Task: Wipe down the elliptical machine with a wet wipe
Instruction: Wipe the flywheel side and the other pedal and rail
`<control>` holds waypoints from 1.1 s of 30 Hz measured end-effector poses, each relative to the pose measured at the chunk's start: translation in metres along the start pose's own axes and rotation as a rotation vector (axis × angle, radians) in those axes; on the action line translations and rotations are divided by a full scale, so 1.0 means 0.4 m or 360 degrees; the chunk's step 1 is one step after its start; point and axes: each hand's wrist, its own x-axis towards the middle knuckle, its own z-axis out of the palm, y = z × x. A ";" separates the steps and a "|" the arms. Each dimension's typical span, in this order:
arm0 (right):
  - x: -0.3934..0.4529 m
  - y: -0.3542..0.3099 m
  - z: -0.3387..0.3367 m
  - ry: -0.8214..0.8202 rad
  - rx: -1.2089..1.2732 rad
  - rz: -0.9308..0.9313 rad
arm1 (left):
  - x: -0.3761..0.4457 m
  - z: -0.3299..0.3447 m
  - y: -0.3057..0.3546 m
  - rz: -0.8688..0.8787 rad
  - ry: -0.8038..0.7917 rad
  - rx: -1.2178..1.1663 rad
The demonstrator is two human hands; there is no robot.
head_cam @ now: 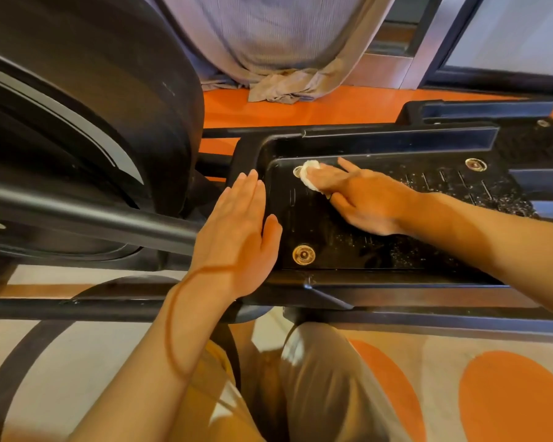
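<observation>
A black elliptical machine fills the view, with its flywheel housing at the left and a black foot pedal in the middle. My right hand presses a small white wet wipe flat onto the pedal's far left corner, over a round metal bolt. The fingers lie straight on the wipe. My left hand rests flat with straight fingers on the pedal's left rim. The right part of the pedal is speckled with pale dust.
A second pedal lies beyond the first. A black crank bar runs left from the pedal. A grey curtain hangs to the orange floor behind. My knees are below, over a patterned orange and cream rug.
</observation>
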 end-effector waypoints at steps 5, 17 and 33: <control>-0.104 0.020 -0.015 -0.0332 -0.0040 -0.0280 | 0.000 -0.001 -0.012 0.0048 -0.0003 -0.0001; -0.046 -0.019 -0.001 0.0078 -0.0177 0.0065 | 0.049 -0.004 0.008 0.0248 -0.0155 0.0324; -0.158 -0.020 0.012 -0.0236 0.0017 0.0110 | 0.075 0.000 0.020 0.0403 -0.0372 0.0760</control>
